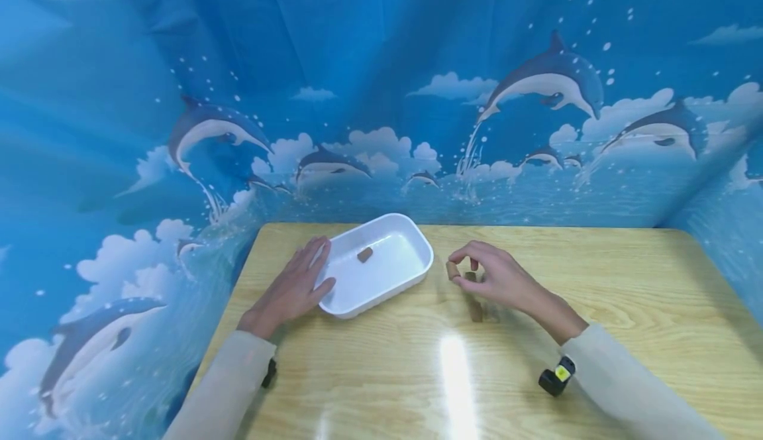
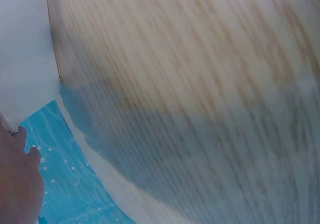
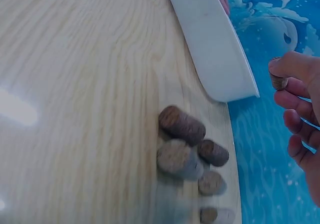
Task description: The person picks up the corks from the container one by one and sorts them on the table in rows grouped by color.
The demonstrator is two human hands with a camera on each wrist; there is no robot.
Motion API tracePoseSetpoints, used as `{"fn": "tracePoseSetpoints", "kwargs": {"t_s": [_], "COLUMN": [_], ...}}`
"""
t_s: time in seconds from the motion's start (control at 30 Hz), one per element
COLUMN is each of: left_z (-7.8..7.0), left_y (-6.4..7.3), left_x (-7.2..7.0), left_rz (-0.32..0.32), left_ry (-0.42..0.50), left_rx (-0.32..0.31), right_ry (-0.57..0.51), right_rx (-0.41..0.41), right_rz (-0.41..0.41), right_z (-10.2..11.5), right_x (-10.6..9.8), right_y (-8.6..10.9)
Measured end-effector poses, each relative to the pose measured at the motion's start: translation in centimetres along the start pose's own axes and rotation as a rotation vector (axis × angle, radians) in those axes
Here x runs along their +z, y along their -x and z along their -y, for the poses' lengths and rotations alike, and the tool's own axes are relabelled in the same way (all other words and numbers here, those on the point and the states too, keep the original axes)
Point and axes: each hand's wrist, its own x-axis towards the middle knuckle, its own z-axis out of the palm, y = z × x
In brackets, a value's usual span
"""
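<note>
Between thumb and fingertips my right hand [image 1: 497, 274] pinches a small brown cork [image 1: 452, 270], held up just right of a white plastic tray [image 1: 381, 293]. In the right wrist view the same cork [image 3: 278, 82] shows at the fingertips, beyond the tray's end. Another cork [image 1: 365, 254] lies inside the tray. With fingers straight, my left hand [image 1: 292, 287] rests along the tray's left rim, thumb at the near side. Several corks [image 3: 182, 125] stand or lie on the table below the right hand, some dark brown, some lighter, partly hidden by that hand in the head view.
The wood-grain table [image 1: 381, 374] carries a bright light reflection near its front. A blue curtain [image 1: 369, 82] printed with dolphins hangs behind the table and along its sides. A black wrist device [image 1: 557, 376] sits at the right sleeve.
</note>
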Motion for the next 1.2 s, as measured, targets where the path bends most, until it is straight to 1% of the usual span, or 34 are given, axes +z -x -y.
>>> {"fn": "tracePoseSetpoints", "kwargs": {"t_s": [0.2, 0.4, 0.63, 0.8, 0.93, 1.2], "left_z": [-0.3, -0.4, -0.3, -0.2, -0.2, -0.3], "left_y": [0.2, 0.2, 0.2, 0.2, 0.2, 0.3], "left_x": [-0.2, -0.3, -0.2, -0.1, -0.2, -0.4], "left_rz": [0.006, 0.007, 0.008, 0.004, 0.002, 0.003], "left_ry": [0.012, 0.0, 0.001, 0.006, 0.005, 0.006], "left_rx": [0.001, 0.004, 0.003, 0.003, 0.0, 0.0], "right_ry": [0.015, 0.018, 0.019, 0.039, 0.056, 0.034], "right_rx": [-0.008, -0.006, 0.044, 0.076, 0.118, 0.153], "right_rz": [-0.046, -0.106, -0.149, -0.167, -0.174, -0.168], "right_z": [-1.0, -2.1, -2.8, -3.6, -4.1, -4.9], "right_x": [-0.7, -0.8, -0.7, -0.6, -0.5, -0.3], "right_y": [2.3, 4.5, 6.8, 8.2, 9.0, 10.3]}}
